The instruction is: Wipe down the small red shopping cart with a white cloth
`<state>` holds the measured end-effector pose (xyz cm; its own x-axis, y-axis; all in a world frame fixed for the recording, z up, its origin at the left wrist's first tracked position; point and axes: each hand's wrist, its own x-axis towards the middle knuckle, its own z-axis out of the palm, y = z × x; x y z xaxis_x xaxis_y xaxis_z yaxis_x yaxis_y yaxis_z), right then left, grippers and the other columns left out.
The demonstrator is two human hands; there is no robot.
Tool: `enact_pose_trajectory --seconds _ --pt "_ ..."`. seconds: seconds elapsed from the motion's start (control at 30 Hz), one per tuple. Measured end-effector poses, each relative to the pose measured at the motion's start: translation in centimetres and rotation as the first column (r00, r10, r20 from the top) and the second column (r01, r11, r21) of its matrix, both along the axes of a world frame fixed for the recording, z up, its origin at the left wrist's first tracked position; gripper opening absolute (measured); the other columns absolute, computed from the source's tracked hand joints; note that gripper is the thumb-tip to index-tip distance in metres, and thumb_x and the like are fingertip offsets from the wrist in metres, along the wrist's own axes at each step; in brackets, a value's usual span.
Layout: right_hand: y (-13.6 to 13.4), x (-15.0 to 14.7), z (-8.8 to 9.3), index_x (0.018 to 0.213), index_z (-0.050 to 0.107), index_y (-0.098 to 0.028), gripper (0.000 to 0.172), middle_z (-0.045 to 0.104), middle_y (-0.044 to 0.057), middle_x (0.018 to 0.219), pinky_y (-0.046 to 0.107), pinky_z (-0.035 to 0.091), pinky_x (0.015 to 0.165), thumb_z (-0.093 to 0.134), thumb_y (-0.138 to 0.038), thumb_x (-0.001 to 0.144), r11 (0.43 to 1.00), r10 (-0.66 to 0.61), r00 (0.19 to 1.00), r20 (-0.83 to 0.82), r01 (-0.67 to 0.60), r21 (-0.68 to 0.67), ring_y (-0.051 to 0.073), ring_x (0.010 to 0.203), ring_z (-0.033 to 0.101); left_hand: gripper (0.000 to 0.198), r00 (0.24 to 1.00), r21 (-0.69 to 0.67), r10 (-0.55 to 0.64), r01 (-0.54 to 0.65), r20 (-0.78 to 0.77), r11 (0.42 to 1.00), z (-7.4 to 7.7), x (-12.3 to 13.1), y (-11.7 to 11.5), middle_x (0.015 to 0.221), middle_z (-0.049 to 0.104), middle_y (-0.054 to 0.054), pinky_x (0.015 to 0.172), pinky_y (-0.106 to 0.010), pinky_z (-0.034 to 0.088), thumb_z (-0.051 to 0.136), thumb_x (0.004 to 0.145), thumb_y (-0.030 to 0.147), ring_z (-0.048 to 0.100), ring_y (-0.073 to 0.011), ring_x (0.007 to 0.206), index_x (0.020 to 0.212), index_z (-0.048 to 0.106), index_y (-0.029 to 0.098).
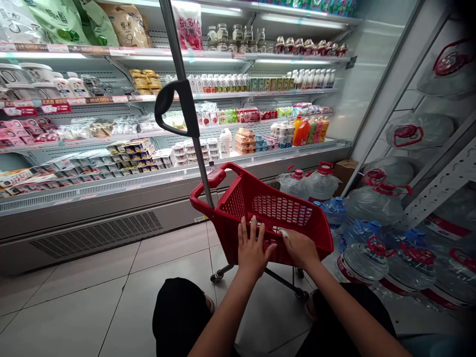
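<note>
A red plastic shopping basket on wheels (pixel 238 198) stands on the tiled floor in front of me, its grey pull handle (pixel 186 104) rising upright. My left hand (pixel 253 248) rests flat against the basket's near wall, fingers spread and pointing up. My right hand (pixel 299 248) reaches over the near rim beside it, fingers curled down into the basket, with a small white thing at the fingertips that I cannot make out. The inside of the basket is mostly hidden from me.
A refrigerated display case (pixel 111 198) with shelves of dairy, drinks and packaged food runs along the left and back. Large water jugs with red caps (pixel 366 258) are stacked on the floor and on a rack at the right. My knees in black are at the bottom.
</note>
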<state>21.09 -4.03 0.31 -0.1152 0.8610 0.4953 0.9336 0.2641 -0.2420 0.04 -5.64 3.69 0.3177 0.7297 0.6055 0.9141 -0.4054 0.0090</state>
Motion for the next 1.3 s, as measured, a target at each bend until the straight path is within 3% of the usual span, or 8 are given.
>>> enact_pose_trajectory --seconds 0.17,0.4,0.53,0.63,0.77,0.97,1.17,1.3 --pt "0.6 -4.4 0.7 0.142 0.060 -0.020 0.045 0.072 0.008 0.133 0.037 0.056 0.095 0.036 -0.024 0.103 0.990 0.131 0.991 0.028 -0.133 0.043 0.022 0.113 0.071 0.077 0.998 -0.012 -0.040 0.040 -0.039 0.999 0.0 -0.8 0.0 0.173 0.021 -0.003 0.125 -0.060 0.026 0.060 0.095 0.060 0.011 -0.0384 0.160 0.163 0.033 0.034" --pt "-2.4 1.7 -1.5 0.134 0.065 -0.022 0.044 0.074 0.008 0.126 0.035 0.059 0.084 0.035 -0.031 0.104 0.999 0.024 1.000 0.017 -0.024 0.029 0.023 0.107 0.074 0.071 1.000 -0.038 -0.018 0.017 -0.018 0.999 0.5 -2.9 2.6 0.174 0.019 -0.004 0.127 -0.057 0.023 0.051 0.101 0.059 0.010 -0.0343 0.161 0.164 0.029 0.033" --pt "-4.6 2.7 -2.5 0.148 0.054 -0.023 0.051 0.070 0.008 0.136 0.041 0.057 0.096 0.036 -0.024 0.101 0.998 -0.008 1.000 0.012 0.007 0.056 0.025 0.116 0.070 0.074 0.998 -0.109 0.051 -0.046 0.046 0.993 0.4 -2.1 4.6 0.172 0.022 -0.011 0.128 -0.058 0.022 0.043 0.103 0.062 0.013 -0.0351 0.160 0.163 0.033 0.021" --pt "-5.7 0.8 -2.5 0.163 0.031 -0.023 0.072 0.055 0.007 0.155 0.044 0.050 0.110 0.039 -0.013 0.092 0.993 0.045 0.998 0.032 -0.049 0.107 0.025 0.135 0.058 0.079 0.996 -0.190 0.076 -0.066 0.044 0.980 -0.1 0.0 4.3 0.171 0.025 -0.016 0.128 -0.057 0.022 0.040 0.102 0.065 0.015 -0.0357 0.159 0.160 0.038 0.012" --pt "-7.1 -1.7 -2.3 0.168 0.014 -0.019 0.090 0.034 0.007 0.168 0.043 0.044 0.117 0.044 -0.008 0.084 0.976 0.154 0.983 0.097 -0.167 0.138 0.024 0.150 0.041 0.072 0.999 -0.245 -0.041 0.040 0.002 0.969 -1.3 1.9 2.2 0.173 0.020 -0.009 0.130 -0.052 0.021 0.031 0.105 0.063 0.012 -0.0296 0.161 0.161 0.037 0.018" --pt "-8.7 1.4 -2.6 0.167 0.017 -0.021 0.081 0.036 0.004 0.167 0.044 0.027 0.127 0.042 -0.017 0.090 0.912 0.396 0.892 0.216 -0.410 0.020 0.021 0.152 0.037 0.069 1.000 -0.302 -0.022 0.023 0.007 0.953 -0.7 -1.2 1.8 0.172 0.022 -0.003 0.132 -0.053 0.012 0.022 0.107 0.061 0.013 -0.0225 0.161 0.162 0.033 0.022" --pt "-6.8 8.7 -2.9 0.165 0.025 -0.032 0.071 0.042 -0.002 0.163 0.051 0.018 0.129 0.036 -0.020 0.096 0.970 0.230 0.954 0.192 -0.241 0.035 0.021 0.153 0.035 0.079 0.996 -0.334 0.085 -0.072 0.024 0.940 0.5 -2.5 3.1 0.170 0.024 -0.010 0.133 -0.051 0.011 0.020 0.105 0.064 0.016 -0.0234 0.160 0.160 0.036 0.010" --pt "-6.7 6.7 -3.5 0.165 0.026 -0.030 0.070 0.045 0.001 0.162 0.052 0.023 0.127 0.036 -0.019 0.096 0.978 0.172 0.974 0.146 -0.187 0.092 0.023 0.153 0.036 0.090 0.990 -0.308 0.135 -0.115 0.042 0.944 -0.9 -0.3 2.0 0.168 0.028 -0.019 0.132 -0.054 0.014 0.026 0.102 0.071 0.015 -0.0300 0.160 0.157 0.038 0.002"
